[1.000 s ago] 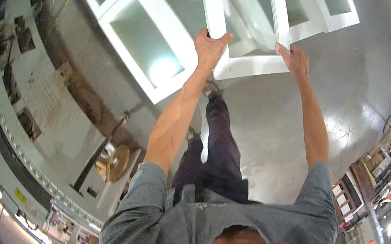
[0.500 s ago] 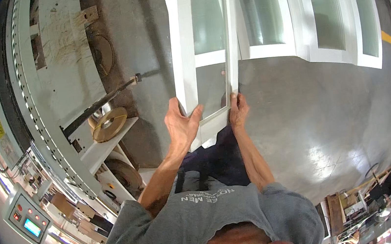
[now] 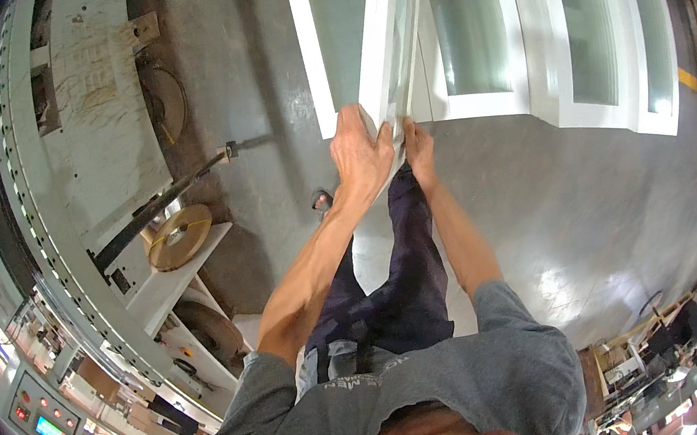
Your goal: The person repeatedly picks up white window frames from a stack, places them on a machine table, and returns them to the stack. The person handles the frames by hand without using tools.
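Observation:
A white-framed glass door panel (image 3: 374, 54) is tilted steeply, so I see it almost edge-on. Around the left edge of its near end my left hand (image 3: 361, 156) is closed, the thumb toward the middle. My right hand (image 3: 420, 152) is closed on the right edge of the same end, close beside the left one. To the left of the held panel, a similar glazed door (image 3: 321, 89) shows part of its white frame and pane. Another white glazed door (image 3: 482, 105) lies to its right. Whether the held panel's far end touches anything cannot be made out.
More white glazed doors (image 3: 599, 114) extend to the right. On the left runs a long pale machine (image 3: 100, 100) with a protruding dark bar (image 3: 158, 209), a roll of edging tape (image 3: 180, 238) on a shelf, and a control box (image 3: 44, 418). Grey floor (image 3: 575, 196) lies to my right.
The held panel has moved forward and turned from facing up to nearly edge-on, uncovering a door to its left. My hands have gone forward and closer together.

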{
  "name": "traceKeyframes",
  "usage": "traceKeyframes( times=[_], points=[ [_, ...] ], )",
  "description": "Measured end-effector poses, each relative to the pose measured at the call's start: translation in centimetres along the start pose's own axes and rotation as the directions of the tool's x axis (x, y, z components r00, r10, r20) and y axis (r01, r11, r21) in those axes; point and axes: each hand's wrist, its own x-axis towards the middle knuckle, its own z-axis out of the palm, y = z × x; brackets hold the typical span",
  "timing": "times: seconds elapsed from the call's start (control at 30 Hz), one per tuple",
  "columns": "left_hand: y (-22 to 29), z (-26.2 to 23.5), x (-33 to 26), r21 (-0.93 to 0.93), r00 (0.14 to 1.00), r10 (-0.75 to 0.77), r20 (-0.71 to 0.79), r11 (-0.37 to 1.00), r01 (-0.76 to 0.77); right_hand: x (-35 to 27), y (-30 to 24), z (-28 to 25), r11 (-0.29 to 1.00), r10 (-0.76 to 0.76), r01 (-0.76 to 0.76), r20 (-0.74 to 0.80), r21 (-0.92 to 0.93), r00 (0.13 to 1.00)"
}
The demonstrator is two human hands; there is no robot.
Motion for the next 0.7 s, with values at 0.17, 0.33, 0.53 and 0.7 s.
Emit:
traceKeyframes(
  times=[0.17, 0.33, 0.53, 0.7],
  points=[
    [0.0, 1.7, -0.7, -0.055, 1.0, -0.025, -0.012, 0.998, 0.025, 0.6, -6.8, -2.4, 0.998, 0.053, -0.054, 0.023, 0.032, 0.998],
    [0.5, 2.5, -1.0, -0.066, 0.991, -0.116, 0.071, 0.991, 0.12, -0.9, -14.7, -3.8, 0.955, -0.281, 0.288, 0.088, -0.072, 0.956],
    [-3.9, 1.1, 1.7, -0.48, 0.779, -0.14, 0.611, 0.717, 0.505, -3.3, -18.1, -5.0, 0.976, -0.153, 0.134, 0.101, 0.169, 0.983],
    [-3.6, 0.8, 1.9, -0.528, 0.78, -0.105, 0.617, 0.68, 0.509, -2.9, -16.9, -5.4, 0.939, -0.22, 0.176, 0.123, 0.296, 0.968]
  ],
)
